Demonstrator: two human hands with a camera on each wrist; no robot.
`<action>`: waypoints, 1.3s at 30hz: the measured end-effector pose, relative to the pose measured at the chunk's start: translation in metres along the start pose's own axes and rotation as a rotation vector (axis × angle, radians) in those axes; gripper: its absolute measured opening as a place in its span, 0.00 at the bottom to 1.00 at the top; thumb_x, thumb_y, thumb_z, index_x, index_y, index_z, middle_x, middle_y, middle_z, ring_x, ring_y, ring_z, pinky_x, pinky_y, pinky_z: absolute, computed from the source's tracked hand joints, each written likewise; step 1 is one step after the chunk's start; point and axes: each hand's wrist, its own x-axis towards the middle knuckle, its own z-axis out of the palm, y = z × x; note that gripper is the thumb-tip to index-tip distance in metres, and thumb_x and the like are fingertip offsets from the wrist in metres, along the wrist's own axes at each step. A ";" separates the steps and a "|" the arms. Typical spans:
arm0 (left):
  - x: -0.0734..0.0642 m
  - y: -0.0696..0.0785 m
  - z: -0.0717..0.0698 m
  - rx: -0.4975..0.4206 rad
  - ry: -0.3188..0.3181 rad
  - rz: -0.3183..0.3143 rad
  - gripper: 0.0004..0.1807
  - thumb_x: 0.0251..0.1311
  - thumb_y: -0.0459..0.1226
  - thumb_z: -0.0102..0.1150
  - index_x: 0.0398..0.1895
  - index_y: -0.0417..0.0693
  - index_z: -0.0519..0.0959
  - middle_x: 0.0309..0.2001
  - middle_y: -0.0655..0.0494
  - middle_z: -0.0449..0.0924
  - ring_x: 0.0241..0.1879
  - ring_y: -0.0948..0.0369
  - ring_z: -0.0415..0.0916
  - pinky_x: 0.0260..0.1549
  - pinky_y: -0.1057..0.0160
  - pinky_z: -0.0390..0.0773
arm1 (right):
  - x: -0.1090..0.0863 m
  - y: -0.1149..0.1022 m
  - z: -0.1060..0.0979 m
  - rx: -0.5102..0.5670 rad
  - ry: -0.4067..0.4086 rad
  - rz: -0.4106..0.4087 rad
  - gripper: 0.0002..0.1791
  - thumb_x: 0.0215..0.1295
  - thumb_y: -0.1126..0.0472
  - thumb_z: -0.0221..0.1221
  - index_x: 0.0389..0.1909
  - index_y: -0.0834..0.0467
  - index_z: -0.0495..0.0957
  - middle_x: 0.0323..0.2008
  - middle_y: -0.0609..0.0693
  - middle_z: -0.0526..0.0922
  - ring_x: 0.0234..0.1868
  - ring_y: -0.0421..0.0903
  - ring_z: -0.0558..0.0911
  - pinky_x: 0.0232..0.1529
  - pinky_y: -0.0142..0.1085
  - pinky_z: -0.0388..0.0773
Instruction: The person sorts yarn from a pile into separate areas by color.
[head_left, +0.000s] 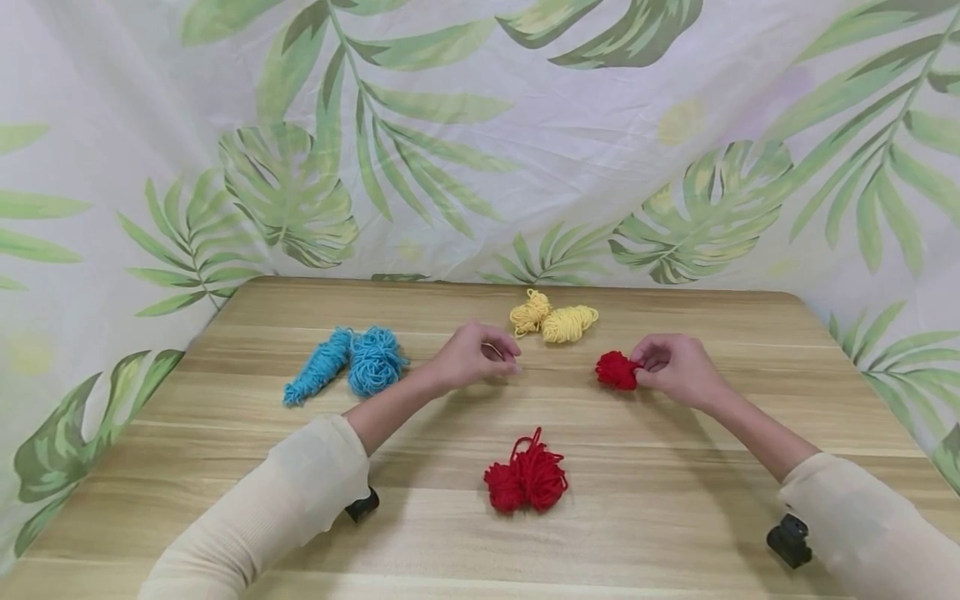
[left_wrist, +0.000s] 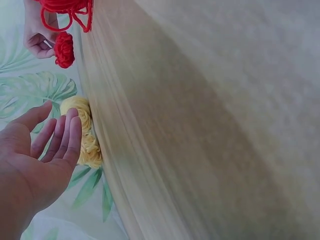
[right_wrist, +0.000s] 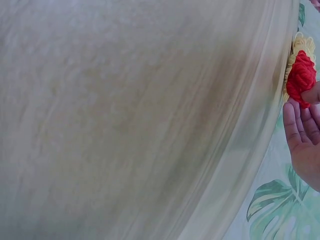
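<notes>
Between thumb and fingers, my right hand [head_left: 678, 371] pinches a small bundle of red yarn [head_left: 617, 371] by its right end. The right wrist view shows the same red yarn [right_wrist: 302, 77] at the fingertips. My left hand [head_left: 476, 354] holds nothing; its fingers are relaxed and slightly bent, over the middle of the table, as the left hand [left_wrist: 47, 150] in its own wrist view confirms. Two red yarn bundles [head_left: 527, 475] lie touching nearer the front. Beyond the hands are two yellow yarn bundles [head_left: 568, 323], side by side.
Left of my left hand lie two blue yarn bundles [head_left: 377, 362], close together. The wooden table [head_left: 420, 542] ends at a leaf-patterned cloth [head_left: 450, 167] hanging behind. Small black devices [head_left: 789, 540] sit below both sleeves.
</notes>
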 end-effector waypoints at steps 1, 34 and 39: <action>0.000 0.000 0.000 -0.003 -0.001 0.006 0.12 0.59 0.26 0.72 0.44 0.26 0.84 0.35 0.46 0.86 0.35 0.61 0.82 0.39 0.67 0.84 | 0.000 0.001 -0.001 -0.003 0.003 -0.001 0.06 0.56 0.78 0.66 0.35 0.69 0.83 0.32 0.56 0.86 0.34 0.46 0.83 0.34 0.26 0.80; -0.007 0.012 0.019 -0.066 -0.143 0.026 0.14 0.59 0.25 0.72 0.45 0.25 0.83 0.39 0.43 0.86 0.37 0.62 0.83 0.41 0.66 0.84 | -0.002 0.021 -0.023 -0.041 0.073 0.025 0.06 0.57 0.77 0.65 0.36 0.71 0.82 0.32 0.60 0.85 0.31 0.38 0.81 0.33 0.24 0.79; -0.009 0.015 0.022 -0.067 -0.172 0.026 0.14 0.59 0.26 0.72 0.46 0.26 0.83 0.38 0.45 0.87 0.38 0.61 0.84 0.43 0.66 0.84 | -0.001 0.023 -0.025 -0.047 0.073 0.042 0.06 0.58 0.77 0.66 0.37 0.72 0.81 0.33 0.61 0.85 0.32 0.38 0.81 0.33 0.24 0.79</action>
